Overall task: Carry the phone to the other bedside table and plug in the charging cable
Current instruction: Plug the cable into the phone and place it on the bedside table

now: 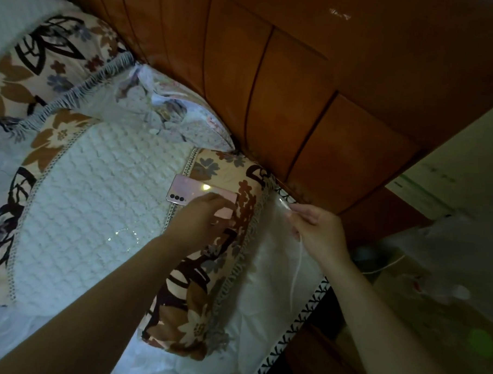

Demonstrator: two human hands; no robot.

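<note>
A pink phone [194,191] lies back side up on the near pillow, its camera cluster at the left end. My left hand [203,217] grips the phone's right part, fingers over its lower edge. My right hand [314,226] pinches the plug end of a white charging cable [296,269], the plug tip [283,203] pointing toward the phone, a short gap away from it. The cable hangs down from my right hand over the white sheet. The phone's port end is hidden under my left hand.
A floral pillow with a white quilted centre [103,206] lies on the bed, a second one [47,59] at the far left. The wooden headboard [286,89] runs behind. A bedside table [410,284] with bags and clutter stands at the right, dimly lit.
</note>
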